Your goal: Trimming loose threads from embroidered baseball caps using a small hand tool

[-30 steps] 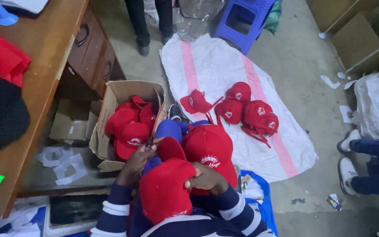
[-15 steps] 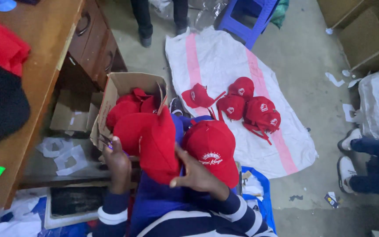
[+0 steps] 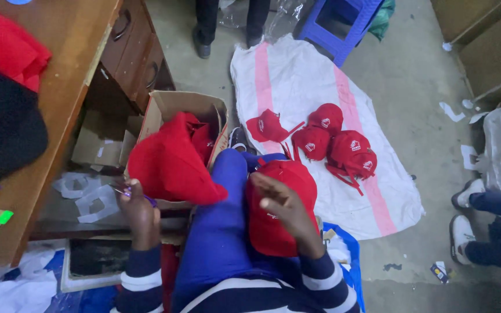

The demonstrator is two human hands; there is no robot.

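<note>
My left hand [image 3: 140, 208] grips a red cap [image 3: 169, 162] by its edge and holds it over the open cardboard box [image 3: 172, 104], which contains more red caps. A small purple-handled tool sticks out of the same hand. My right hand [image 3: 282, 206] rests palm-down on another red cap [image 3: 276, 223] lying on my lap, fingers spread over its crown. My legs in blue trousers [image 3: 218, 232] stretch toward the box.
Several red caps [image 3: 326, 139] lie on a white and pink sack [image 3: 297, 75] on the floor. A wooden desk [image 3: 59, 87] with drawers stands at left, bearing a black cap [image 3: 4, 127]. Another person's shoes [image 3: 468, 220] are at right, legs at top.
My left hand has carried the red cap from my lap out to the left over the box. My right hand has dropped onto the cap on my lap.
</note>
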